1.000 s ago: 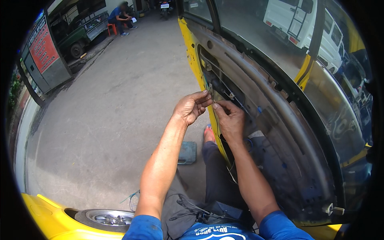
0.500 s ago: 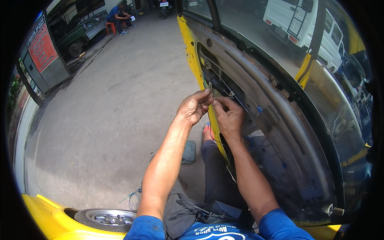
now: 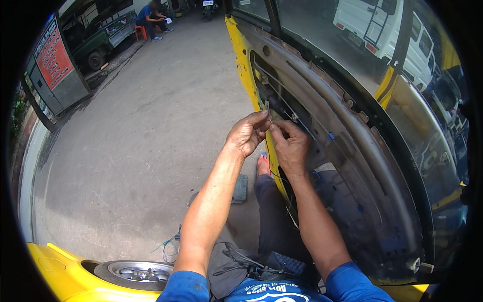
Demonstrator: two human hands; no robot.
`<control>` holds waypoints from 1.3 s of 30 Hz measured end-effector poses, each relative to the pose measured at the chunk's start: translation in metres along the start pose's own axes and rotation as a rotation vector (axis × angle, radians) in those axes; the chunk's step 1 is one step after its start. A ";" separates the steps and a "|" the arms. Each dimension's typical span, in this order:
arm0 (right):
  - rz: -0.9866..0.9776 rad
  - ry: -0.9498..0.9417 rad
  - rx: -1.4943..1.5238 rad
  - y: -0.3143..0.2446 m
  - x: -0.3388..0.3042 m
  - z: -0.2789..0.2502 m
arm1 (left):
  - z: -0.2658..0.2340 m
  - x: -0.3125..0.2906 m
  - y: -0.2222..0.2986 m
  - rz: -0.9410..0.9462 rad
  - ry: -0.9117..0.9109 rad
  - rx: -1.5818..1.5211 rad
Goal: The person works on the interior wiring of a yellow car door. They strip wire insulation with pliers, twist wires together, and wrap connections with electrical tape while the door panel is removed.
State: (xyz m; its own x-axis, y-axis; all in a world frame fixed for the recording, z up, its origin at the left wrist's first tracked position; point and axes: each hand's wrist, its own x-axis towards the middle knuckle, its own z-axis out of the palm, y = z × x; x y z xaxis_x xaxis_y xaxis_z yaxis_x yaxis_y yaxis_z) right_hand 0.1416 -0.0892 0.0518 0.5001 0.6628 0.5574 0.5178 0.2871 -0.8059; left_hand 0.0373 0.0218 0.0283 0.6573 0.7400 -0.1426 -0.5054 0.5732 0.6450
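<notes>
My left hand (image 3: 246, 133) is closed in a pinch, palm partly turned up, at the yellow edge of an opened car door (image 3: 322, 75). A small narrow light-coloured piece (image 3: 267, 105) shows just above its fingertips; its kind cannot be made out. My right hand (image 3: 291, 147) is closed too, its thumb and forefinger pinched against the left fingertips. What sits between the fingers is too small to name. From below the hands a thin dark wire (image 3: 274, 174) hangs along the door edge. The door's inner panel is bare, with a thin metal rod (image 3: 277, 85) in its cut-out.
A yellow car body with a wheel (image 3: 143, 272) lies at lower left. A dark flat box (image 3: 240, 189) and loose wires (image 3: 168, 247) are on the concrete. Further off are a seated person (image 3: 151, 20), a red sign (image 3: 54, 58) and a white van (image 3: 387, 32).
The view has shifted slightly. Both hands stay pinched together at the door edge, with only a slight movement of the fingers.
</notes>
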 end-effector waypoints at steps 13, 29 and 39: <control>-0.024 -0.009 0.043 0.004 0.001 0.002 | -0.001 0.002 -0.001 0.004 0.021 0.000; -0.094 -0.001 -0.097 0.007 0.000 0.001 | -0.002 0.001 -0.003 0.069 0.050 0.087; 0.038 -0.076 -0.156 0.001 0.002 -0.001 | 0.006 -0.006 0.000 0.149 0.126 0.191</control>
State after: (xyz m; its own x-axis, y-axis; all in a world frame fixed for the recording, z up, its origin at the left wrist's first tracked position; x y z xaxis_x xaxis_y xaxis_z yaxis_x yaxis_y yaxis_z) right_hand 0.1437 -0.0876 0.0522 0.4709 0.7230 0.5055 0.6039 0.1534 -0.7821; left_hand 0.0375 0.0152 0.0335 0.5032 0.8558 -0.1201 -0.4685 0.3869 0.7943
